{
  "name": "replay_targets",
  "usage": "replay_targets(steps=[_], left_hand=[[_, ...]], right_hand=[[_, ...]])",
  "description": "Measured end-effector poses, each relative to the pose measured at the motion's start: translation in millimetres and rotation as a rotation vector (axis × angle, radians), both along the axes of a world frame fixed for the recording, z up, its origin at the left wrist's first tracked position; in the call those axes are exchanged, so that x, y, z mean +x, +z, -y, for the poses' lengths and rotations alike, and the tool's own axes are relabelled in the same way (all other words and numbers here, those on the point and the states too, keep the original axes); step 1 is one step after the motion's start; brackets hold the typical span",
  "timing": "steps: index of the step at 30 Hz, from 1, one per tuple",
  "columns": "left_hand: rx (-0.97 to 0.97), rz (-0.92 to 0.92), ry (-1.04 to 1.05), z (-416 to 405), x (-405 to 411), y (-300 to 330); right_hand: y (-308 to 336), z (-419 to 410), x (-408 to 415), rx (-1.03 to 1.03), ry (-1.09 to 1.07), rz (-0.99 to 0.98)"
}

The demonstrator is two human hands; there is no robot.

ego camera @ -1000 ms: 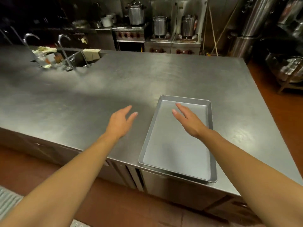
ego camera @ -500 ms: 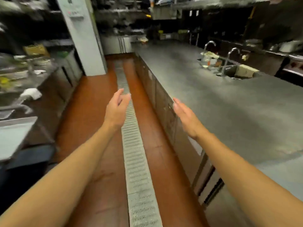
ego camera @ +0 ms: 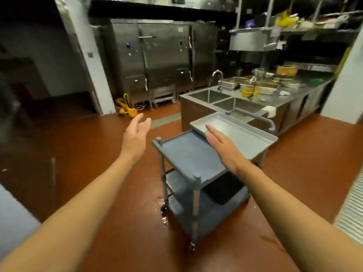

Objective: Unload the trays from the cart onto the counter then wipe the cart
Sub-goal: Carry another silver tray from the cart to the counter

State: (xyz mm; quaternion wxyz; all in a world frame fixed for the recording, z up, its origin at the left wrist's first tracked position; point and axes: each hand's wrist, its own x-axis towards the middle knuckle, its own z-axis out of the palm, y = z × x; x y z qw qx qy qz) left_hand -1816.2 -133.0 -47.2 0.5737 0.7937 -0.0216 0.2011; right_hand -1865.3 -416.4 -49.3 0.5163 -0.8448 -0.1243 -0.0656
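We reached toward the cart [ego camera: 193, 154] with our left hand [ego camera: 135, 134] and right hand [ego camera: 223, 147] both spread and empty, one metal tray [ego camera: 238, 132] lying on its top shelf's far end, unloading unfinished, wiping not begun.

View: we have turned from the counter to the cart [ego camera: 188, 154] | tray [ego camera: 235, 132] now ahead | our hands now reach toward it

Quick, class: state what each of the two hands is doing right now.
Left hand: open, holding nothing.
Right hand: open, holding nothing, above the cart.
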Motion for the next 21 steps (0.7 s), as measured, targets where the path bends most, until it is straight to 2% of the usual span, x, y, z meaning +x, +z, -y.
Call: replay_targets(steps=[2, 9, 14, 21], left_hand=[[-0.020, 0.008, 0.113, -72, 3, 0], [-0.016, 0.024, 0.297, -217, 2, 12], [-0.035, 0.040, 0.407, -286, 16, 23], [-0.005, 0.038, 0.436, -338, 75, 30]], right_hand=[[-1, -77, 35, 0.041, 0.128, -0.028], [19, -245, 111, 0.068, 0.384, -0.018], [32, -327, 150, 0.089, 0.472, 0.029], [32, -398, 224, 0.097, 0.524, 0.025]])
